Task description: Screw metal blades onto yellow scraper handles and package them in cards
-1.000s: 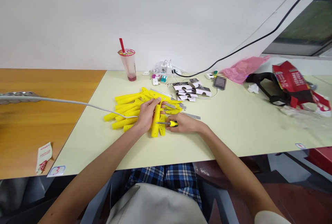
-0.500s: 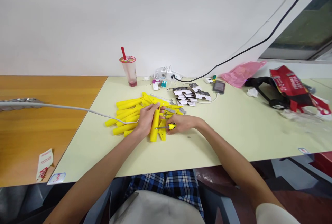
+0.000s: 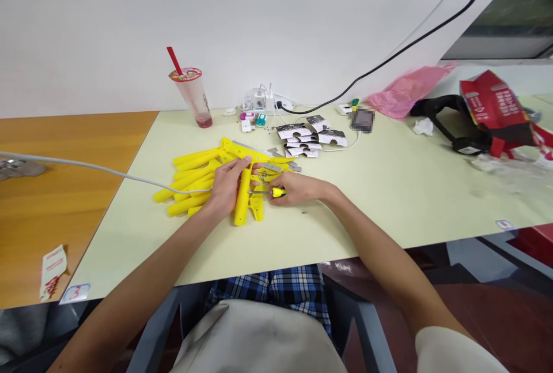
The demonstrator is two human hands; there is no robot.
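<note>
A: Surface?
B: Pale green table (image 3: 367,206), meeting an orange-brown wood top (image 3: 86,200) at left. Number label (image 3: 75,293) at its near left corner; torn card (image 3: 54,272) on the wood.

A: Hands?
B: Left hand (image 3: 227,185) pinches the upper end of a yellow handle (image 3: 242,197) at the table's middle, tube toward the person. Right hand (image 3: 291,188) is curled round a driver (image 3: 279,192); its shaft reaches the tube's right side. Tip seated or not: cannot tell.

A: Beside them?
B: Pile (image 3: 190,177) of similar handles, left and behind. Cartons (image 3: 298,141) behind, to the right.

A: Far side?
B: Cup (image 3: 193,96) with a red straw near the wall (image 3: 259,21); power strip (image 3: 260,96) right of it. Black cable (image 3: 367,74) climbs right from the strip.

A: Right end?
B: Pink bag (image 3: 410,93) near the wall, red bag (image 3: 496,110) farther right.

A: Room?
B: White wall, dark window (image 3: 514,10) upper right, reddish floor (image 3: 488,315) below.
</note>
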